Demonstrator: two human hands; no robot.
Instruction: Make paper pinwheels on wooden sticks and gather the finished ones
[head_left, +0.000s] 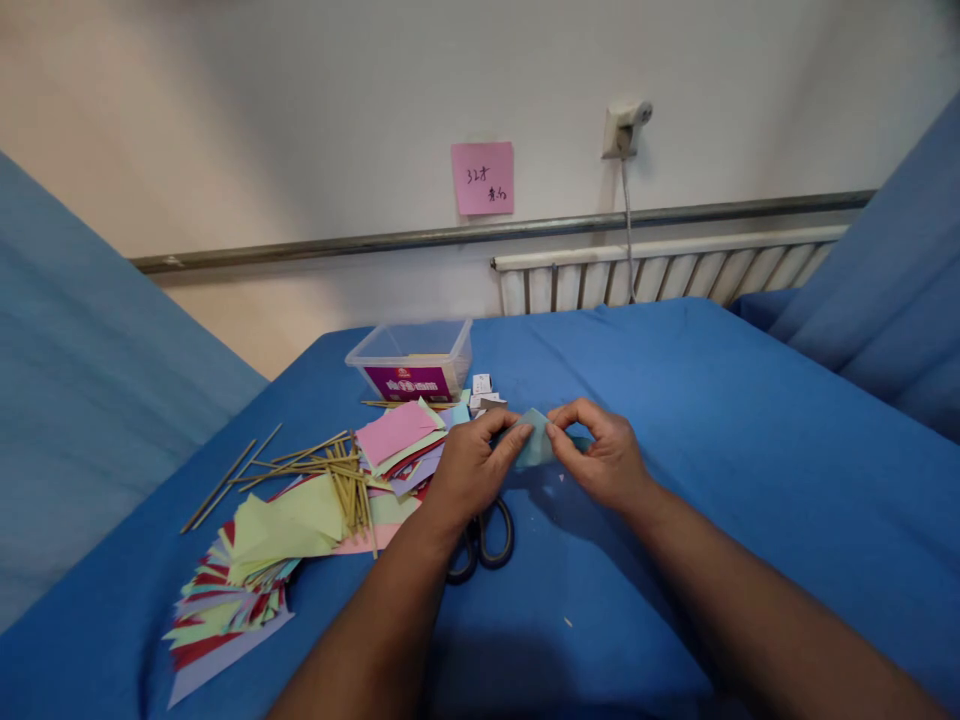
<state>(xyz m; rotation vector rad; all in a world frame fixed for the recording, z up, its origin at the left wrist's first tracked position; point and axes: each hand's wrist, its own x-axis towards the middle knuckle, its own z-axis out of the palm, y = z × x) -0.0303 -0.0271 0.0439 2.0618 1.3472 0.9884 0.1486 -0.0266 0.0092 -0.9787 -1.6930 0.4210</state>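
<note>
A small sheet of light blue paper [535, 442] is held up between my two hands, above the blue cloth. My left hand [484, 458] pinches its left edge between thumb and fingers. On the other side, my right hand [596, 450] grips the right edge the same way. Black-handled scissors [495, 540] lie under my left wrist, their blades hidden. Beside my left hand is a pile of coloured paper, with a pink sheet [400, 432] on top. Small white boxes [482, 385] sit just behind that hand.
A clear plastic box [409, 345] with a purple label stands at the back. Thin wooden sticks [346, 480] lie across the left side, near yellow paper [289, 525] and a fan of coloured strips [225, 605]. Blue curtains [82, 380] hang at both sides; a radiator [675, 270] is behind.
</note>
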